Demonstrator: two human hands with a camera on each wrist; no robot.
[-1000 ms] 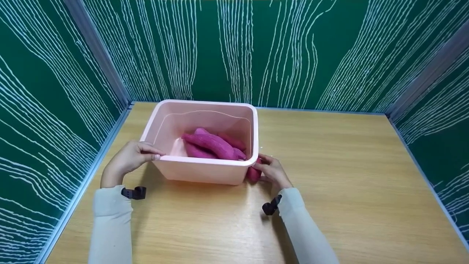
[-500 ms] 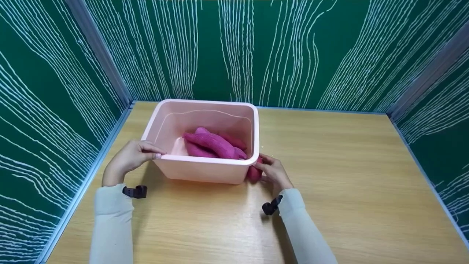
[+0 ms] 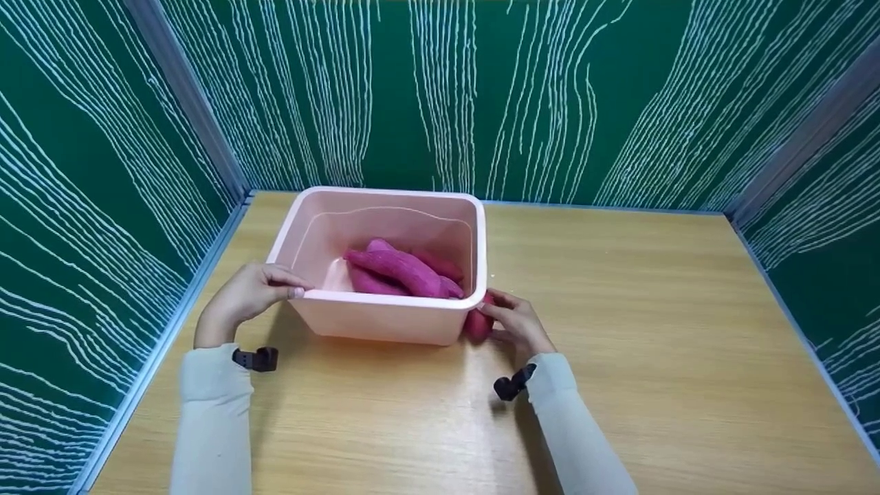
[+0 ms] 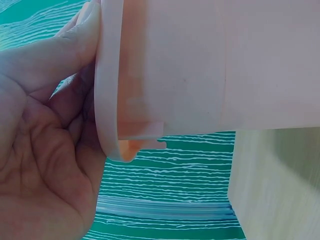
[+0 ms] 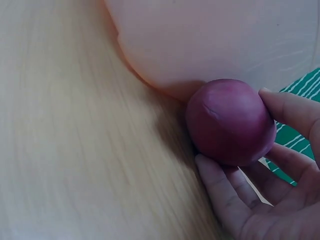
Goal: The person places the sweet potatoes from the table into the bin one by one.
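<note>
A pale pink plastic bin (image 3: pixel 385 320) stands on the wooden table, with several magenta sweet potatoes (image 3: pixel 405 271) lying inside it. At the bin's near left corner, my left hand (image 3: pixel 244 295) pinches the rim between thumb and fingers. The left wrist view shows the thumb along the outside of that rim (image 4: pixel 107 75). Beside the near right corner, my right hand (image 3: pixel 519 323) holds a reddish-purple sweet potato (image 5: pixel 230 122) by its sides. Its rounded end faces the right wrist camera, close against the bin's outer wall. The far part of this sweet potato is hidden by the bin.
The wooden table (image 3: pixel 660 330) extends to the right of the bin and in front of it. Green panels (image 3: pixel 536 103) with wavy white lines enclose the back and both sides, joined by metal posts (image 3: pixel 185 96). A black wrist camera (image 3: pixel 512 385) sits on each sleeve.
</note>
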